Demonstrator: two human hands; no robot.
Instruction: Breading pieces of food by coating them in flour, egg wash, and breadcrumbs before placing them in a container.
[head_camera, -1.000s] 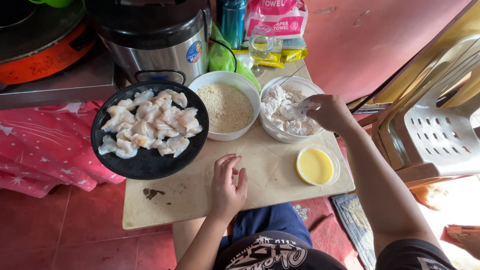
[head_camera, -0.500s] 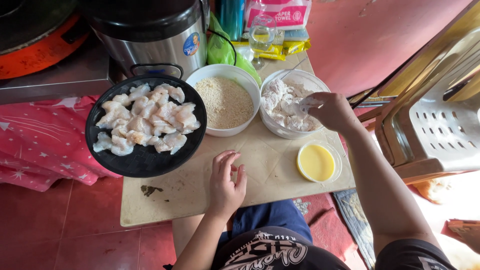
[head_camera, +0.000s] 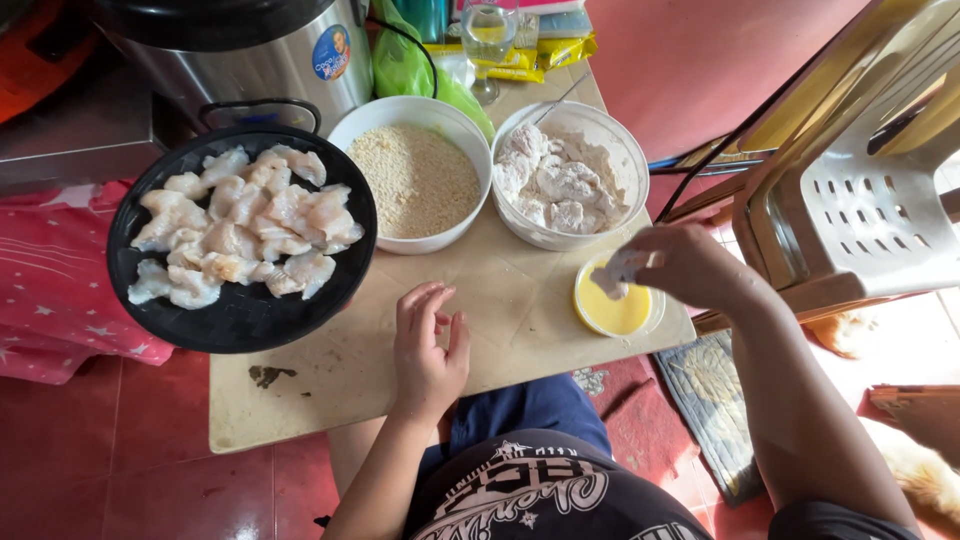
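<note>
my right hand (head_camera: 690, 268) pinching a floured chicken piece (head_camera: 618, 271) right over the egg bowl (head_camera: 612, 303) | left hand (head_camera: 428, 345) flat and loose on the board (head_camera: 330, 370), left of that bowl | flour bowl (head_camera: 570, 176) just behind it

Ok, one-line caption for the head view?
Right hand holds a floured piece over the yellow dish; left hand rests flat on the board.

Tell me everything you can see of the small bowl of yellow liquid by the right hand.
The small round bowl of yellow liquid looks like clear plastic, upright, about half full of smooth, opaque yellow liquid. It sits on the pale wooden board near its right edge, below the white bowl of floured pieces. The right hand holds a flour-coated piece over it; whether the piece touches the liquid is unclear.
</note>
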